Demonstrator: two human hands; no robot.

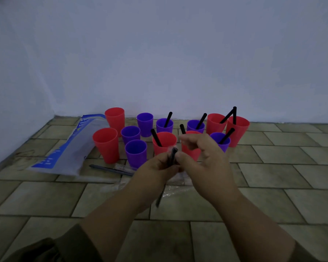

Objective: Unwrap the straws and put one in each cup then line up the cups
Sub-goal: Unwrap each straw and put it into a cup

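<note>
The left hand is curled tight round a black straw, holding it by its upper part. The right hand sits just beside it, fingers bent, thumb and forefinger drawn together on what looks like the clear wrapper at the straw's top. That pinch is blurred, so I take it as likely, not certain.

The straw is held in the air over the tiled floor, in front of the cups. Its long axis runs steeply: the top end tips up and away toward the cups, and the lower end hangs down toward the person, slanting a little to their left.

By my count twelve cups stand in a loose cluster near the wall. Seven on the right already hold a straw, among them the near red cup. Five on the left hold none, such as the front purple cup. Another wrapped straw lies on the floor beside a blue-and-clear bag. So I judge the task past halfway, with no lining-up done yet.
</note>
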